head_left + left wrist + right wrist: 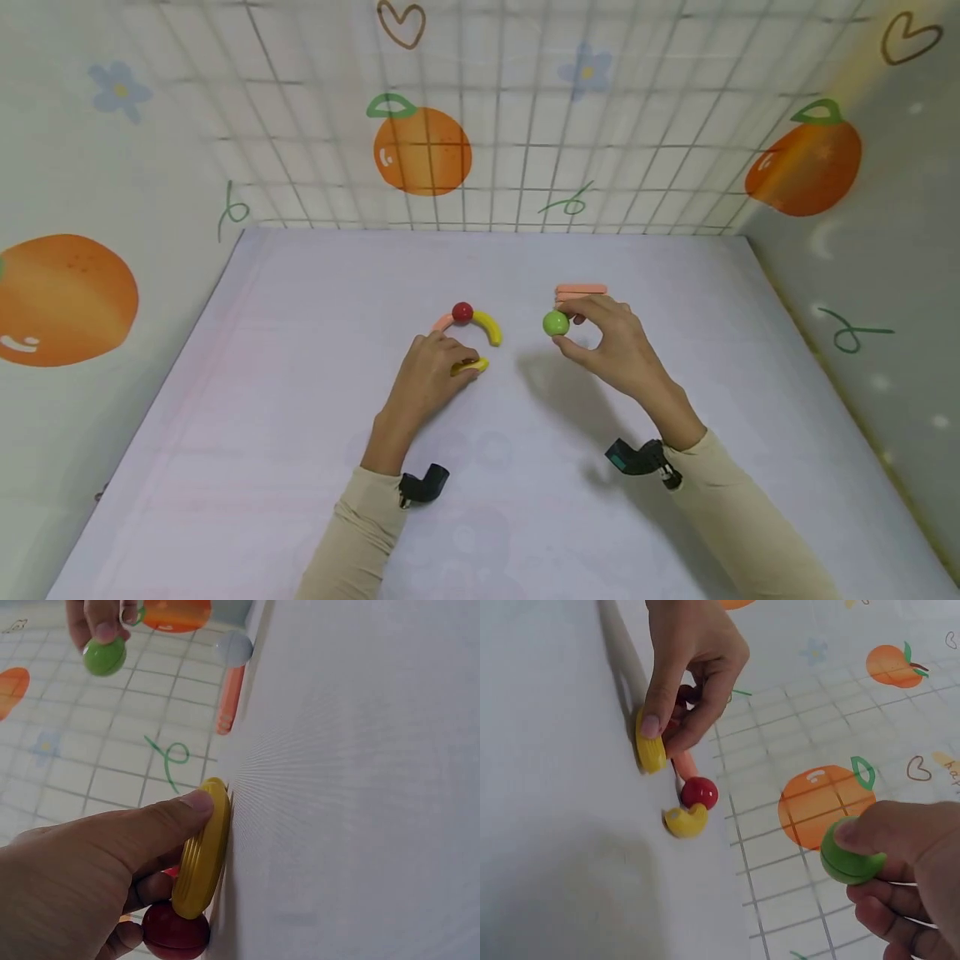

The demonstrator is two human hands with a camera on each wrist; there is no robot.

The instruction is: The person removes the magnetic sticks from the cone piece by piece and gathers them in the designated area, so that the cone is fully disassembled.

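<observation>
My left hand (429, 377) pinches a yellow curved stick (204, 851) low over the white table. A dark red ball (176, 930) touches that stick's lower end in the left wrist view. Just beyond the left hand, a red ball (462, 312) lies between a pink-orange stick (442, 322), partly hidden by the hand, and another yellow curved stick (489, 327). Between thumb and fingertips, my right hand (618, 350) holds a green ball (556, 323) above the table, its seam showing in the right wrist view.
Pink-orange straight sticks (581, 289) lie side by side behind the right hand, partly covered by it. In the left wrist view a pale grey ball (234, 649) sits at the end of one stick. A wire grid (517, 167) behind patterned cloth borders the table's far edge.
</observation>
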